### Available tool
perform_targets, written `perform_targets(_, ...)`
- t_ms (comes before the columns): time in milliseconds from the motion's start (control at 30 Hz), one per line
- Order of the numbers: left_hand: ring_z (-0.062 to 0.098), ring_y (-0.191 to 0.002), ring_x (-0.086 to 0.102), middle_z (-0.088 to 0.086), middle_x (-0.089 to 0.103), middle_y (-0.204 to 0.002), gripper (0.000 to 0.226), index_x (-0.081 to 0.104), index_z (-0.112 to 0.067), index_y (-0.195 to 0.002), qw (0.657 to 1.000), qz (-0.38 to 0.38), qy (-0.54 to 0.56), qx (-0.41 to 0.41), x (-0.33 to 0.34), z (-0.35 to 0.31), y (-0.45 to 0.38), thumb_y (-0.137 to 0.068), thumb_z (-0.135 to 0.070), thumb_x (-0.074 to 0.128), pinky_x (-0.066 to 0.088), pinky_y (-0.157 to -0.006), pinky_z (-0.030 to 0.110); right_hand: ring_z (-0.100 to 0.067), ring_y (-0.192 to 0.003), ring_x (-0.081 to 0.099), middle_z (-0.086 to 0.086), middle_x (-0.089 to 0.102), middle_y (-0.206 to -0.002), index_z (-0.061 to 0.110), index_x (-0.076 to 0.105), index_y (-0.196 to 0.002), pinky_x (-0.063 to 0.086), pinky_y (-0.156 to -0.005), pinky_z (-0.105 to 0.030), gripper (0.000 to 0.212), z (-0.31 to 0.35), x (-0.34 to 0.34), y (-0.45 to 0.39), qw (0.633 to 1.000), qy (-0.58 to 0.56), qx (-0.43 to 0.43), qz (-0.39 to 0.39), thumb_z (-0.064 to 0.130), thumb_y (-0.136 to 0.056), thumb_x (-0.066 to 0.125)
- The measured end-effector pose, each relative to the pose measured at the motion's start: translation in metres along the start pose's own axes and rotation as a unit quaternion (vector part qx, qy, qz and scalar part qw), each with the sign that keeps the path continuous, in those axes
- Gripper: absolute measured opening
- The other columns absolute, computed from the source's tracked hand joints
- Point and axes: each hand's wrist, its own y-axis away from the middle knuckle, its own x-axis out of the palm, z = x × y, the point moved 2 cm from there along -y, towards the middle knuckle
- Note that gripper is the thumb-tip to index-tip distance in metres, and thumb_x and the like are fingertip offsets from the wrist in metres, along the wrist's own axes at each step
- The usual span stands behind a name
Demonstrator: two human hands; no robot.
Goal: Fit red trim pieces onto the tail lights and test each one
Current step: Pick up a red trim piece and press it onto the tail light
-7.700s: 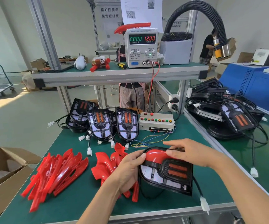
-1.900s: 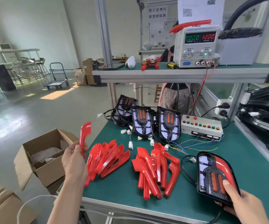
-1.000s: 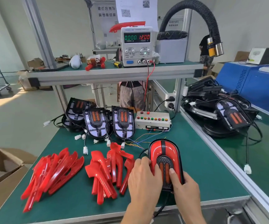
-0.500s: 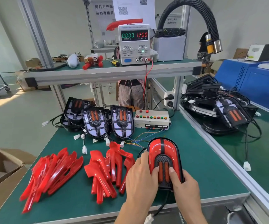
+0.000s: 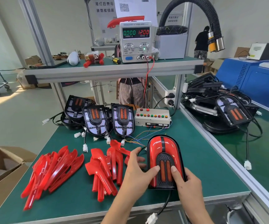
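Since a moment ago, barely shifted: left hand (image 5: 136, 172) and right hand (image 5: 188, 183) still gripping tail light (image 5: 163, 160) at near centre of green table (image 5: 200, 160), thumbs pressing its face. Both red trims on, likely seated; testing next. Long axis near-to-far, rounded end pointing far.

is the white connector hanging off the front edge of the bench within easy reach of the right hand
Probably yes. The white connector dangles on its cable just below and left of the right hand, nothing between them, though that hand now holds the tail light.
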Motion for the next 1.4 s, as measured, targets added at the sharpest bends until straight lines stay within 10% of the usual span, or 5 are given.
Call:
perform_targets(233, 0.029, -0.117, 0.067, 0.014, 0.072, -0.122, 0.041, 0.06, -0.004, -0.126, 0.947, 0.177, 0.245, -0.106, 0.002, -0.001, 0.001, -0.089, -0.012, 0.077, 0.051, -0.105, 0.047, -0.008, -0.085, 0.075, 0.009, 0.08, -0.09, 0.03, 0.079, -0.098, 0.055, -0.077, -0.028, 0.014, 0.013, -0.002, 0.004, 0.998, -0.039, -0.001, 0.046, 0.038, -0.092, 0.069)
perform_targets(567, 0.039, -0.12, 0.064, 0.021, 0.067, -0.129, 0.054, 0.051, -0.002, -0.135, 0.902, 0.161, 0.39, -0.089, 0.009, -0.008, 0.003, -0.087, -0.01, 0.075, 0.056, -0.094, 0.052, -0.007, -0.105, 0.071, 0.012, 0.068, -0.123, 0.036, 0.051, -0.141, 0.062, -0.08, -0.029, 0.081, 0.015, 0.002, 0.015, 0.992, -0.115, 0.02, 0.036, 0.048, -0.067, 0.083)
perform_targets(700, 0.041, -0.117, 0.065, 0.024, 0.067, -0.128, 0.056, 0.051, 0.0, -0.133, 0.889, 0.133, 0.43, -0.084, 0.015, -0.012, 0.0, -0.084, -0.011, 0.077, 0.057, -0.091, 0.047, -0.031, -0.106, 0.072, -0.005, 0.07, -0.121, 0.028, 0.058, -0.127, 0.063, -0.072, -0.034, 0.075, 0.008, 0.022, 0.022, 0.975, -0.213, 0.05, 0.05, 0.041, -0.059, 0.087)
perform_targets(1167, 0.038, -0.119, 0.064, 0.022, 0.069, -0.124, 0.051, 0.056, 0.0, -0.126, 0.915, 0.102, 0.387, -0.036, 0.014, -0.012, 0.001, -0.081, -0.01, 0.077, 0.053, -0.1, 0.043, -0.019, -0.099, 0.076, 0.001, 0.077, -0.105, 0.028, 0.064, -0.12, 0.063, -0.068, -0.037, 0.067, 0.017, 0.039, 0.023, 0.97, -0.225, 0.033, 0.086, 0.042, -0.06, 0.092)
perform_targets(1400, 0.029, -0.107, 0.067, 0.02, 0.07, -0.123, 0.041, 0.06, -0.007, -0.125, 0.92, 0.127, 0.37, -0.027, 0.011, -0.014, 0.005, -0.087, -0.006, 0.076, 0.055, -0.071, 0.025, -0.036, -0.073, 0.075, -0.016, 0.076, -0.099, 0.015, 0.063, -0.119, 0.062, -0.062, -0.038, 0.061, 0.017, 0.038, 0.021, 0.958, -0.269, 0.038, 0.088, 0.034, -0.067, 0.089)
